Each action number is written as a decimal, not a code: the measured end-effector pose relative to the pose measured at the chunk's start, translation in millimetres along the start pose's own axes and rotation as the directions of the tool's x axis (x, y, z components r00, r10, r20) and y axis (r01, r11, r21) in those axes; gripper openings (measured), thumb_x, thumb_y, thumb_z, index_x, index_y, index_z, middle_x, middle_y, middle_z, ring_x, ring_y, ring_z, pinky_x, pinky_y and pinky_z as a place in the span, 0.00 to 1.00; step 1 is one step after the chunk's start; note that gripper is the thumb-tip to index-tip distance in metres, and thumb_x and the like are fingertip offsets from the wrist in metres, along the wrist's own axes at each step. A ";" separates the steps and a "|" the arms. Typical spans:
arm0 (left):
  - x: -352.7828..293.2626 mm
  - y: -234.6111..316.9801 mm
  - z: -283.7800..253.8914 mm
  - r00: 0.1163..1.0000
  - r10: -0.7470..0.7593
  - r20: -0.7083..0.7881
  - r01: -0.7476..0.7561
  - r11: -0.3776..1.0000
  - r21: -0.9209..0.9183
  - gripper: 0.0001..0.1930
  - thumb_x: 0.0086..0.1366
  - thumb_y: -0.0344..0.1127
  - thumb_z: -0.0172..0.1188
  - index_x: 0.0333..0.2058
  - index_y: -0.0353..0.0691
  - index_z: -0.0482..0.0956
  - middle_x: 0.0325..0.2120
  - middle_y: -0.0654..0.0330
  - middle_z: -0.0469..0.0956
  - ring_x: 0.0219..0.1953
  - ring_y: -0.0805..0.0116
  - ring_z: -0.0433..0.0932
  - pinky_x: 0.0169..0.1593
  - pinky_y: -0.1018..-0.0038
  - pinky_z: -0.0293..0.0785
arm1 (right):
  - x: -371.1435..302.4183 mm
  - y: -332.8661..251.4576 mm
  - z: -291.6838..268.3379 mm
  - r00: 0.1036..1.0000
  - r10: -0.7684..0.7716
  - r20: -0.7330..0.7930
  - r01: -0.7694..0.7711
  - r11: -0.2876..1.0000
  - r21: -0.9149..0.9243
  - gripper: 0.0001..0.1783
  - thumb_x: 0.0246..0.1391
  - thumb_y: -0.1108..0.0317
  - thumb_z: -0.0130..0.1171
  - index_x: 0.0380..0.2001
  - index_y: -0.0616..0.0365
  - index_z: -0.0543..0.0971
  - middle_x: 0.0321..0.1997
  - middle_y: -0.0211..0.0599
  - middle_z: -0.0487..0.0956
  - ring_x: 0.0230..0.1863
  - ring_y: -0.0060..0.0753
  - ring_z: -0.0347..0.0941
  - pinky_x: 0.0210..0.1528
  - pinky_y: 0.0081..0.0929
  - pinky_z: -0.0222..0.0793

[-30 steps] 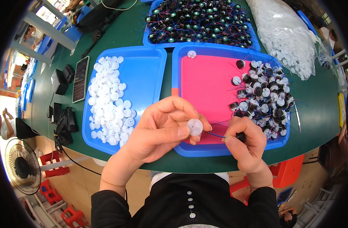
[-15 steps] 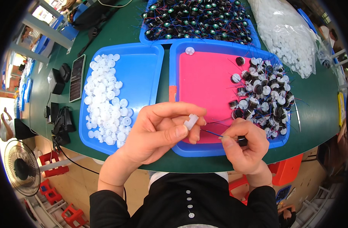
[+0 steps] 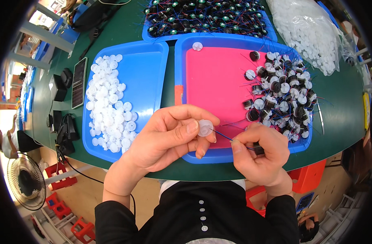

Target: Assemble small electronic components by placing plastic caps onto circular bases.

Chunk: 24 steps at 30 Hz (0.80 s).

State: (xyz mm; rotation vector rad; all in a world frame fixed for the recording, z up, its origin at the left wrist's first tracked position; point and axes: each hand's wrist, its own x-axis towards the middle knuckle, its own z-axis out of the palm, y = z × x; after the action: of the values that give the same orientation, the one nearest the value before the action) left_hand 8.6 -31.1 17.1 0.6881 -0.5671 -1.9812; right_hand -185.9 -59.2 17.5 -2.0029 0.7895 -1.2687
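Between the thumb and fingers of my left hand (image 3: pixel 169 136) is a translucent white plastic cap (image 3: pixel 205 128), its round face turned toward me. My right hand (image 3: pixel 263 152) pinches thin blue and dark wires (image 3: pixel 222 136) near a small black cylindrical part (image 3: pixel 257 149), which is tucked in its fingers. The wire tips reach the cap's middle; whether they pass into it I cannot tell. Both hands are above the near edge of a blue tray (image 3: pixel 212 157) with a pink lining (image 3: pixel 216 81). At that tray's right lies a heap of black wired parts with white caps (image 3: pixel 279 87).
A blue tray (image 3: pixel 151 61) at left holds a pile of loose white caps (image 3: pixel 108 101). Behind, another tray carries many black wired parts (image 3: pixel 206 18). A clear bag of white pieces (image 3: pixel 308 36) lies far right. Tweezers (image 3: pixel 320 118) rest beside the lined tray; a phone-like device (image 3: pixel 79 83) lies left.
My left fingers have turned the white cap from edge-on to face-on. My right hand has moved slightly left, bringing the wire tips to the cap. The whole view has shifted a little.
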 end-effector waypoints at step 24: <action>1.0 -2.9 1.7 0.998 0.025 -0.063 -0.017 0.993 0.118 0.17 0.58 0.34 0.58 0.41 0.27 0.69 0.31 0.51 0.75 0.25 0.68 0.73 0.31 0.76 0.71 | -2.8 -1.4 5.6 0.972 -0.227 0.064 0.234 0.902 -0.363 0.08 0.26 0.81 0.58 0.16 0.60 0.71 0.11 0.28 0.62 0.10 0.26 0.59 0.10 0.20 0.52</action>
State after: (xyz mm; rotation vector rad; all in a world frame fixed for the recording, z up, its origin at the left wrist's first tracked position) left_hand 5.3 -30.5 16.3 0.8122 -0.6527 -1.9104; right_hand -181.5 -55.2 15.2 -2.4697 0.8501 -1.3018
